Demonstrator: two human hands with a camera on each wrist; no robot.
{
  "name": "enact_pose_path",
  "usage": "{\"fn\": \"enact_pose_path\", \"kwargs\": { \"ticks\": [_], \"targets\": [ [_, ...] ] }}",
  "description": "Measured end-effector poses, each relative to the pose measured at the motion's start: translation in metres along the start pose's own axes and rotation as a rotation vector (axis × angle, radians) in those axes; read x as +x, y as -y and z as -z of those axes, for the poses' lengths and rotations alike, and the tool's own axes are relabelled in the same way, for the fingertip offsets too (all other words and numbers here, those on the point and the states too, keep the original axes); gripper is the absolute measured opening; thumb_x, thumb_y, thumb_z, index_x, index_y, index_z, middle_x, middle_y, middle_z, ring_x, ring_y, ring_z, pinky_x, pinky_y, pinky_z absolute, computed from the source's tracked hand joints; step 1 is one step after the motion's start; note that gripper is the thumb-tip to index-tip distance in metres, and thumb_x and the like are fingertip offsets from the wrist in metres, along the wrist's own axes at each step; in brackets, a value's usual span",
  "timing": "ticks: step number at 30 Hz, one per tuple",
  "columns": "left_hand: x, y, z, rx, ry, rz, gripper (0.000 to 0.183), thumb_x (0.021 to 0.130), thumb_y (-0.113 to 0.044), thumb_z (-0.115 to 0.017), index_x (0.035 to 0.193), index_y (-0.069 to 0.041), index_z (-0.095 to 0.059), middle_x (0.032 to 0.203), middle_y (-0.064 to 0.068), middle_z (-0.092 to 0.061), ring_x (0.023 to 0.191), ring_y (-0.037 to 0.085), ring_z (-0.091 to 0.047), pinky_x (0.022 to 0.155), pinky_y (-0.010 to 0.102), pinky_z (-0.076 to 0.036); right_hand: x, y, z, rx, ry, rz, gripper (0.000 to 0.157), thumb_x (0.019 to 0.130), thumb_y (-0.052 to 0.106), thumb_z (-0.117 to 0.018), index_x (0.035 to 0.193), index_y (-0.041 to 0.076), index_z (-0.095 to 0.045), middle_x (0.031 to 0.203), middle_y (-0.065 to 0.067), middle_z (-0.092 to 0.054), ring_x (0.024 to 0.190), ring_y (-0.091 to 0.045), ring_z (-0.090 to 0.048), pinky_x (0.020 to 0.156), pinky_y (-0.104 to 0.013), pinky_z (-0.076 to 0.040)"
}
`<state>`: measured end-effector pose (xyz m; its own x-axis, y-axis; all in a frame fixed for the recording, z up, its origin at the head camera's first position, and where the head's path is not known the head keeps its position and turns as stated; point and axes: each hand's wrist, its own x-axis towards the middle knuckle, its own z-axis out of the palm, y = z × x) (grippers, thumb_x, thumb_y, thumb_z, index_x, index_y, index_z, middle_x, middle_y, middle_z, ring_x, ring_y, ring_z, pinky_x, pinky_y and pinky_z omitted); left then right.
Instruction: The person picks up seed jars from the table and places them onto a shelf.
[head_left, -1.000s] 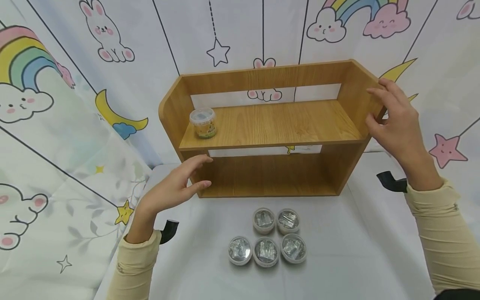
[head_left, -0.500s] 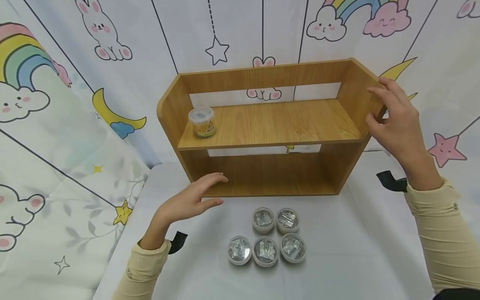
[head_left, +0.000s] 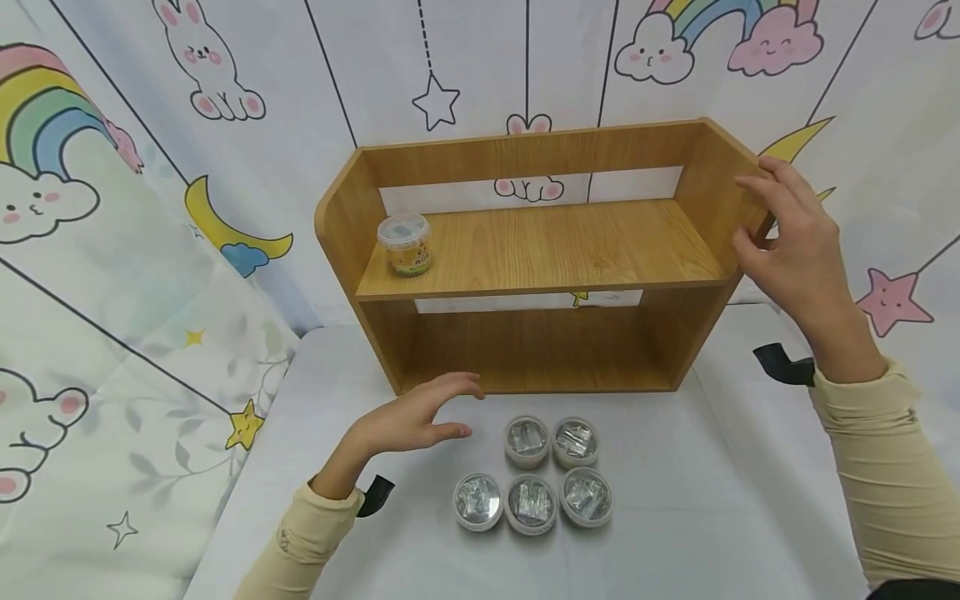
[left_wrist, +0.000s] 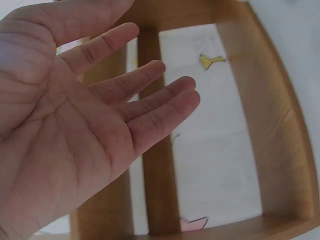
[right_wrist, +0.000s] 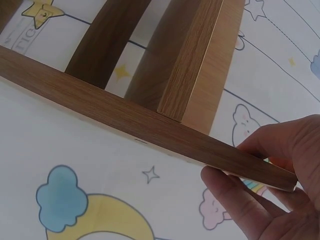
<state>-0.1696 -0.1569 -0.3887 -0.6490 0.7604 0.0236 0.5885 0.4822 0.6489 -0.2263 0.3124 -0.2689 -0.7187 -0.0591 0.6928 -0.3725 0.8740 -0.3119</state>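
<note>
White table (head_left: 675, 517); wooden shelf (head_left: 540, 262) on it, gripped at its right side by right hand (head_left: 798, 242). Left hand (head_left: 408, 423) empty, fingers relaxed, near five lidded tubs (head_left: 532, 502) before the shelf; sixth tub (head_left: 406, 247) upright on upper tier (head_left: 577, 233), left end. Probably mid-stocking; next move likely wants a tub grasped.

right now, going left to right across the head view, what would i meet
Yellow moon print → left hand → back-left tub → back-right tub → right hand.
</note>
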Motion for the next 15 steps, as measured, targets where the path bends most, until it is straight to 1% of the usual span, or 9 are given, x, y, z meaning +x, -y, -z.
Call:
{"fn": "enact_pose_path", "kwargs": {
  "ticks": [1,2,4,5,6,9,11,13,15],
  "targets": [
    [0.003,0.002,-0.003,0.002,0.007,-0.012,0.044,0.092,-0.018,-0.072,0.131,-0.013,-0.054,0.148,0.005,-0.043,0.140,0.021,-0.035,0.111,0.043,-0.036,0.000,0.000,0.000,0.001,0.000,-0.001,0.057,0.088,0.000,-0.063,0.143,0.013,-0.051,0.155,0.003,-0.035,0.133,-0.026,-0.045,0.086,-0.027,-0.048],
    [0.005,0.003,-0.007,0.004,0.014,-0.017,0.043,0.092,-0.018,-0.072,0.131,-0.014,-0.054,0.148,0.004,-0.043,0.139,0.020,-0.036,0.111,0.042,-0.036,0.000,0.000,0.000,0.001,-0.001,0.000,0.057,0.088,0.000,-0.063,0.143,0.013,-0.051,0.155,0.003,-0.035,0.133,-0.026,-0.045,0.086,-0.026,-0.048],
    [0.011,0.006,-0.013,0.010,0.033,-0.033,0.041,0.091,-0.017,-0.072,0.129,-0.014,-0.055,0.144,0.003,-0.046,0.137,0.018,-0.038,0.110,0.039,-0.037,0.000,0.000,0.000,0.001,-0.003,0.000,0.057,0.088,0.000,-0.063,0.143,0.013,-0.051,0.155,0.003,-0.035,0.133,-0.026,-0.045,0.085,-0.029,-0.049],
    [0.014,0.007,-0.016,0.019,0.042,-0.041,0.041,0.091,-0.017,-0.072,0.128,-0.014,-0.055,0.143,0.003,-0.047,0.136,0.018,-0.039,0.110,0.038,-0.037,0.000,0.000,0.000,0.002,-0.003,-0.001,0.057,0.088,0.000,-0.063,0.143,0.013,-0.051,0.155,0.003,-0.035,0.133,-0.026,-0.045,0.085,-0.027,-0.049],
    [0.017,0.008,-0.019,0.025,0.052,-0.049,0.040,0.091,-0.016,-0.072,0.128,-0.014,-0.055,0.142,0.003,-0.047,0.135,0.018,-0.040,0.110,0.038,-0.037,0.000,-0.001,0.000,0.001,-0.004,-0.001,0.057,0.088,0.000,-0.063,0.143,0.013,-0.051,0.155,0.003,-0.036,0.132,-0.026,-0.045,0.085,-0.023,-0.048],
    [0.024,0.010,-0.027,0.044,0.088,-0.066,0.039,0.091,-0.017,-0.072,0.126,-0.014,-0.055,0.143,0.004,-0.047,0.136,0.019,-0.040,0.111,0.037,-0.036,0.000,-0.001,0.001,0.002,-0.005,-0.004,0.057,0.088,0.000,-0.063,0.143,0.013,-0.051,0.155,0.004,-0.036,0.132,-0.026,-0.046,0.084,-0.021,-0.047],
    [0.028,0.012,-0.032,0.056,0.106,-0.073,0.038,0.091,-0.018,-0.072,0.126,-0.013,-0.056,0.147,0.006,-0.045,0.139,0.020,-0.037,0.112,0.037,-0.034,0.000,-0.001,0.000,0.001,-0.005,-0.004,0.057,0.088,0.000,-0.063,0.143,0.013,-0.051,0.155,0.004,-0.036,0.132,-0.026,-0.046,0.083,-0.013,-0.044],
    [0.032,0.014,-0.037,0.057,0.126,-0.075,0.038,0.092,-0.018,-0.072,0.126,-0.011,-0.056,0.148,0.008,-0.044,0.140,0.021,-0.036,0.113,0.038,-0.032,-0.001,-0.001,0.000,0.001,-0.003,-0.005,0.057,0.088,0.000,-0.063,0.143,0.013,-0.051,0.155,0.004,-0.035,0.132,-0.025,-0.045,0.083,-0.013,-0.044],
    [0.034,0.016,-0.041,0.053,0.143,-0.071,0.038,0.092,-0.018,-0.071,0.126,-0.011,-0.056,0.148,0.008,-0.043,0.141,0.021,-0.035,0.114,0.038,-0.032,-0.001,0.000,0.000,0.001,0.000,-0.006,0.057,0.088,0.000,-0.063,0.143,0.013,-0.051,0.155,0.004,-0.035,0.133,-0.025,-0.045,0.083,-0.015,-0.046]
  ]
}}
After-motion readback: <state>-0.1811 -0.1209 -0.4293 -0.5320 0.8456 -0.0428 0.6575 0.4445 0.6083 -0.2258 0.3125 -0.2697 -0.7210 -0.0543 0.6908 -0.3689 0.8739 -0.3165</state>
